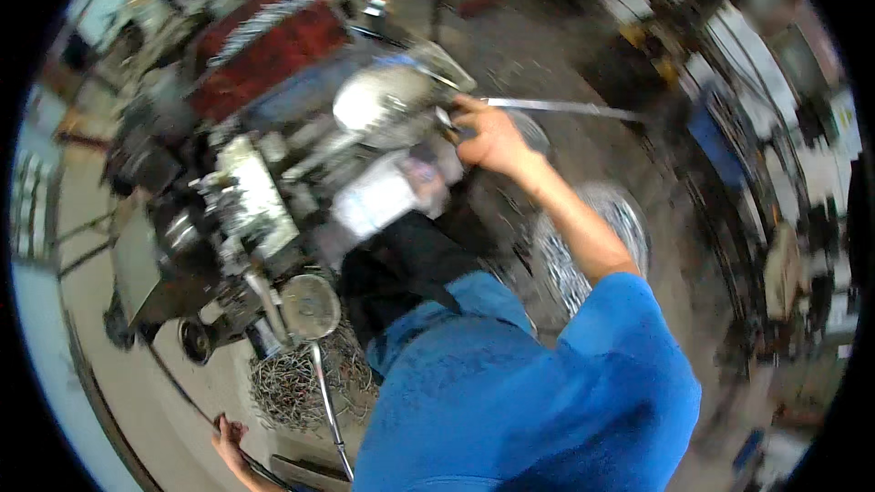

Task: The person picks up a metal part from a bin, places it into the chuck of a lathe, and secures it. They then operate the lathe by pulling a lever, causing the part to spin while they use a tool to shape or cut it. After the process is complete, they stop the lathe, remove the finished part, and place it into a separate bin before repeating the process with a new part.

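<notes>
My right hand (493, 138) is at the right end of a metal machine (383, 100). Its fingers curl about a small shiny part there, blurred and partly hidden. A long bright metal bar (565, 109) sticks out to the right from just beyond the fingers. Low at the far left, my left hand (231, 442) closes around a thin dark rod (178, 385). That rod runs up toward the machine's left end. Between my body and the machine lies a pale sheet or packet (375, 199).
A red tray (305, 41) with shiny metal pieces sits behind the machine. A round container (547, 260) of bright metal pieces stands to my right. At left, a round metal disc (310, 307) on a chrome pole (324, 392) stands over a heap of metal scraps (292, 387). Cluttered benches line the right.
</notes>
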A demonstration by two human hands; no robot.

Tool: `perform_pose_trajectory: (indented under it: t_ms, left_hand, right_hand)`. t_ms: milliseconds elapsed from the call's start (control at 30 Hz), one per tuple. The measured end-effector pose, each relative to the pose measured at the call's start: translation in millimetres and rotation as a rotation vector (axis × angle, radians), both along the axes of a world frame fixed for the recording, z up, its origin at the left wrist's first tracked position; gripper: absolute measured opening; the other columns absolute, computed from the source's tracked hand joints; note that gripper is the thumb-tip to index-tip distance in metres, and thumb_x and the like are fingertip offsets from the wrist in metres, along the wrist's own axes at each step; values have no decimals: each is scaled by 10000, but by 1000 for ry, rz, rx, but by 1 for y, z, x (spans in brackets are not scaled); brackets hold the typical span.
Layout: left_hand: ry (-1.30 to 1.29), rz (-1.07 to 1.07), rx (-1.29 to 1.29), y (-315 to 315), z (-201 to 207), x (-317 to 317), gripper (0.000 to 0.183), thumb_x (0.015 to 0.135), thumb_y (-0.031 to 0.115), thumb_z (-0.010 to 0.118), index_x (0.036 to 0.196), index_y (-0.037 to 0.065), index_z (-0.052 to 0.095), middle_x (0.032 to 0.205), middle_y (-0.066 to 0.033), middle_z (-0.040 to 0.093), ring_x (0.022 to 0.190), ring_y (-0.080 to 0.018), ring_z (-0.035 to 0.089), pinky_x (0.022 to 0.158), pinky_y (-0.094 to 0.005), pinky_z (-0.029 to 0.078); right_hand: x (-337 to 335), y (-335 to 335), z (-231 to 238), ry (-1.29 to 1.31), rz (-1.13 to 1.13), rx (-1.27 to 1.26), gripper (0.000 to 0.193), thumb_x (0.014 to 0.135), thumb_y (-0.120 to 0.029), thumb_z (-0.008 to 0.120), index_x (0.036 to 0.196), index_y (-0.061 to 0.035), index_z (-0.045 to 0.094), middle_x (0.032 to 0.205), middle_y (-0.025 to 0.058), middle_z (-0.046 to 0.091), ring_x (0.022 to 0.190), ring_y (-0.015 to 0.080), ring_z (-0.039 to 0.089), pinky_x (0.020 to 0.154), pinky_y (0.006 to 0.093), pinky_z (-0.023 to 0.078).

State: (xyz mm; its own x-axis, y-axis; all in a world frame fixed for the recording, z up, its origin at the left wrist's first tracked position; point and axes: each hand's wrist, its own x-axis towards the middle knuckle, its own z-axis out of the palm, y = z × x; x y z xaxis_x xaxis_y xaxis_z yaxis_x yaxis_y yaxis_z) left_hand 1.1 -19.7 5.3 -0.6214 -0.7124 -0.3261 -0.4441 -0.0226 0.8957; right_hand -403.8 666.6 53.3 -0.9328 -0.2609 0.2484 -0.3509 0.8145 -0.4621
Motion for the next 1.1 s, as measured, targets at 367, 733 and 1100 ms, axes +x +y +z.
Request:
perform_pose_trajectory:
  t_ms: [367, 733, 1100]
  left_hand:
    - [1, -54, 177, -32, -22, -6, 338, 863, 205, 664, 1137, 26, 580, 694, -83, 615, 608, -183, 580, 603, -326, 506]
    - [-327, -160, -356, 32, 13, -50, 374, 825, 318, 657, 1012, 0, 597, 717, -144, 628, 635, -262, 600, 601, -374, 499]
    - [-735, -283, -1018, 31, 27, -33, 485, 777, 456, 659, 860, -20, 622, 721, -202, 629, 639, -347, 606, 579, -428, 486]
  right_hand:
    - [194, 218, -146, -620, -489, 462, 270, 637, -204, 598, 832, -46, 696, 920, 217, 662, 888, 349, 649, 804, 404, 525]
    - [165, 201, -156, -736, -397, 571, 312, 660, -223, 594, 895, -42, 693, 971, 206, 662, 937, 326, 641, 841, 400, 514]
    - [166, 185, -152, -758, -425, 625, 384, 726, -271, 557, 1026, -70, 688, 1163, 154, 618, 1203, 298, 487, 981, 458, 402]
